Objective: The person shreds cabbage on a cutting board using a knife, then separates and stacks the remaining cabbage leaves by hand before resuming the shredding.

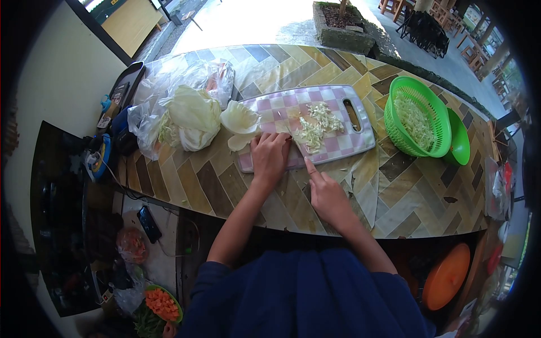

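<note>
On the pink-and-white checked cutting board (282,104), my left hand (271,153) presses down with curled fingers on a piece of cabbage, mostly hidden beneath it. Just right of those fingertips is the thin blade of a knife (298,147), its handle wrapped in my right hand (328,197) with the index finger stretched along the top. Shredded cabbage (318,125) lies in a loose pile past the blade. Pale loose cabbage leaves (239,119) rest at the board's left edge. Beside them sits a large part of a cabbage head (194,115).
A green basket (397,132) of shredded cabbage stands at the right, with a green bowl (461,141) against it. Plastic bags (146,121) crowd the table's left end. Below left are a phone (149,224) and chopped carrots (162,304); an orange lid (447,276) is below right.
</note>
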`<state>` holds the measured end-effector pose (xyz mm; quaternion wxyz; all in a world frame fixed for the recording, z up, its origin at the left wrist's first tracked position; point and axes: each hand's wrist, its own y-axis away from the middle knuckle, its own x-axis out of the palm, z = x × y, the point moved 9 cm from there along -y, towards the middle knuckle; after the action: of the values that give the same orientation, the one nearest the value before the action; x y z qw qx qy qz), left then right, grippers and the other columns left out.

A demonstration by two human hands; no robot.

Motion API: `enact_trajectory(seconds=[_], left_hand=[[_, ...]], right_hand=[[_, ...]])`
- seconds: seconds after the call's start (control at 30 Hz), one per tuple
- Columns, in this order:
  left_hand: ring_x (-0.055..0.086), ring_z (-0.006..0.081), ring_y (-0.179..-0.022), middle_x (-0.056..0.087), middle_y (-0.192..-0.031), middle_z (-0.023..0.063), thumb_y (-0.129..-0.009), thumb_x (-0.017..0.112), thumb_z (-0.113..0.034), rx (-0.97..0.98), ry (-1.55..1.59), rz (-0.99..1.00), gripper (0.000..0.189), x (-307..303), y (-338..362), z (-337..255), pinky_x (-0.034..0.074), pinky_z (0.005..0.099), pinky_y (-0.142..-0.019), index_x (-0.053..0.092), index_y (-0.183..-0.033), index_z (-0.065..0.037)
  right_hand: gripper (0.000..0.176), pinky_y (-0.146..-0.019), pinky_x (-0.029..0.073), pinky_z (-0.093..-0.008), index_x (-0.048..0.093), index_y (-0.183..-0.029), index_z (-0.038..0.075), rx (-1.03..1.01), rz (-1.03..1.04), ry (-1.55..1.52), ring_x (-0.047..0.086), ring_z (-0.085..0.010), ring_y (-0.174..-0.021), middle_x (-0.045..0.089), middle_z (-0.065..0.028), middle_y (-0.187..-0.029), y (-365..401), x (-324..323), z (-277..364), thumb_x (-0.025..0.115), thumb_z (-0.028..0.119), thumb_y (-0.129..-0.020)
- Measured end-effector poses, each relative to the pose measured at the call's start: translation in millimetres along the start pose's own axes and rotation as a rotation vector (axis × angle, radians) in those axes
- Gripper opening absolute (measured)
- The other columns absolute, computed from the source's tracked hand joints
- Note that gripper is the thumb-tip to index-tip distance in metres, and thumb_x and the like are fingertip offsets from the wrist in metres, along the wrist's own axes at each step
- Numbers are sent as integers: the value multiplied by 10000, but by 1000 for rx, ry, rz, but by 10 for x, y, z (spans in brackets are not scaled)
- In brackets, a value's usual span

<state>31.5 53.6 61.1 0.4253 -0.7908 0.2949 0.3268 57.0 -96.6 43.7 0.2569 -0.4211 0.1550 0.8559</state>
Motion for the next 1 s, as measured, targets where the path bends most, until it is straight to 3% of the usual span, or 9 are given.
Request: enact_trajectory(seconds=[0.27, 1.0], left_hand=[[651, 237, -847, 715, -838, 31, -841, 659, -188, -74, 96, -13, 111, 23, 14, 103, 420, 391, -839, 647, -917, -108], [658, 225, -813, 701, -847, 32, -835, 676, -179, -144, 147, 69, 129, 110, 1, 172, 432, 389, -795, 624, -919, -96]], right_hand=[[577, -725, 472, -500, 318, -1496, 118, -69, -112, -205, 590, -436, -773, 572, -253, -845, 88, -158, -27, 494, 123, -947], [577, -764, 489, -494, 301, -1495, 80, -53, -14, -141, 595, -446, -821, 570, -267, -900, -42, 58, 10, 466, 100, -942]])
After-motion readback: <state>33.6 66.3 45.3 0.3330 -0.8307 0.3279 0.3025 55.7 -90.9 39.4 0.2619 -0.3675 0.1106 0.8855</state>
